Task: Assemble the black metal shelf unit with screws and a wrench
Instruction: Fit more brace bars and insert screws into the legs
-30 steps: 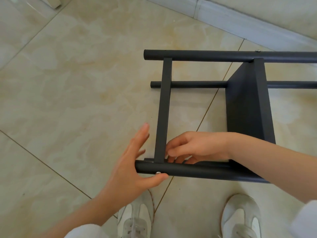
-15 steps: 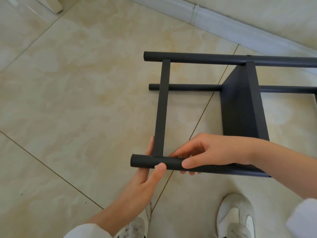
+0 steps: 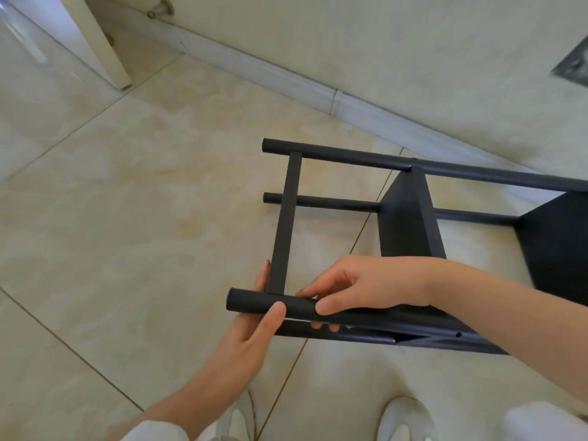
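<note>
1. The shelf (image 3: 407, 218) lies on its side on the floor (image 3: 127, 202), from the centre out toward 3 o'clock. No wrench or screws are in view.
2. The left hand (image 3: 248, 338) clasps the near tube (image 3: 251, 302) at its free end, thumb over the top, beside the crossbar (image 3: 286, 224).
3. The right hand (image 3: 366, 281) wraps the same tube just toward 3 o'clock, thumb on its front, fingertips showing beneath.
4. The step looks like seating or turning this tube against the crossbar. Both hands should turn together, with fingers out of the narrow gap below.
5. A hole (image 3: 458, 334) at 4 o'clock is a fair guide for lining up.
6. Open floor runs from 7 to 10 o'clock. The baseboard (image 3: 286, 81) hems the far side from 11 to 2 and the shoes (image 3: 404, 421) sit at 6, so any swing is best made toward 9.
</note>
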Motion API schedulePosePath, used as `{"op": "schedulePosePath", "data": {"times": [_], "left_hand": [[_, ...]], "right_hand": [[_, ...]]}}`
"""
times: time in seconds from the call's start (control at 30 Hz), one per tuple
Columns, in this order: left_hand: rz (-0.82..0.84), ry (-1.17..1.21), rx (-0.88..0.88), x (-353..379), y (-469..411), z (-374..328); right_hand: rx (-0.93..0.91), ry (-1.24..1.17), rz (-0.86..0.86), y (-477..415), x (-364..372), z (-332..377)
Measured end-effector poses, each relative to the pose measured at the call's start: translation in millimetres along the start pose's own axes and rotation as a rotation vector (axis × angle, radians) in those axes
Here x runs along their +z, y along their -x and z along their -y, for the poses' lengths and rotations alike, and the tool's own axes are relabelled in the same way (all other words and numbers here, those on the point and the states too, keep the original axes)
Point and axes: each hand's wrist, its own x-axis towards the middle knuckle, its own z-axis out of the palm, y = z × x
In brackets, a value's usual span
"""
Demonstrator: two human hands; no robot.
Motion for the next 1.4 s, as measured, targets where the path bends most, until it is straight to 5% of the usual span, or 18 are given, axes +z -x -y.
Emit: {"op": "schedulePosePath", "data": {"times": [0.37,0.77,1.03,1.4], "left_hand": [[-0.128,-0.171,0.281,0,2,-190],[-0.358,-0.503,0.616,5,43,-376],[-0.482,-0.595,0.710,32,92,-381],[-0.448,-0.604,0.856,62,134,-343]], "right_hand": [[-0.117,-0.083,-0.333,109,-71,106],[-0.506,-0.549,-0.529,192,-81,198],[-0.537,-0.569,-0.741,211,-27,205],[-0.429,-0.441,-1.167,248,40,162]]}}
